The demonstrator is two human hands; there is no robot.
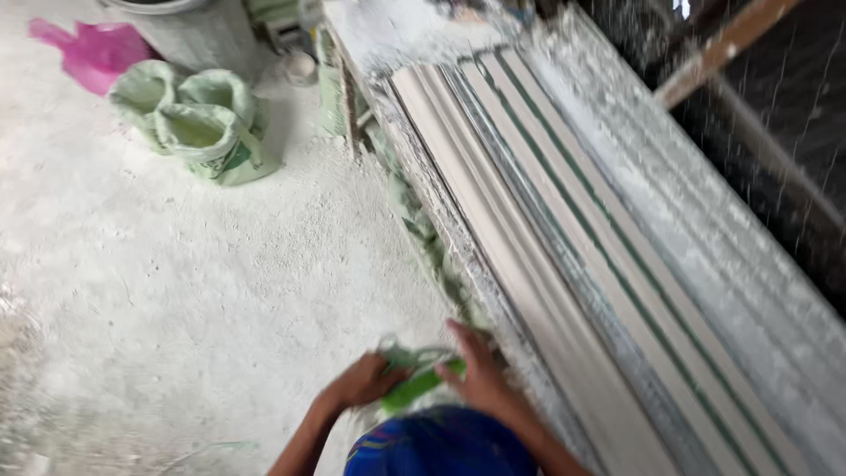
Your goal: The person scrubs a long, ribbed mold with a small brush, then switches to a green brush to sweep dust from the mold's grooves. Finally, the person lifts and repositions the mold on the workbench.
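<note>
Both my hands are low in the head view, close together beside a long mould. My left hand [361, 383] and my right hand [476, 375] grip a crumpled green and white bag [414, 381] between them. The bag sits just left of the long ribbed mould [564, 247], which runs from the near right to the far middle and carries pale strips with green lines. Something blue [441, 445] fills the bottom edge beneath my hands.
Pale green sacks [198, 119] stand open on the dusty white floor [176, 291] at the far left. A pink plastic bag [92, 53] and a grey bucket [189, 26] lie behind them. A wooden beam [723, 48] crosses the dark area at the top right.
</note>
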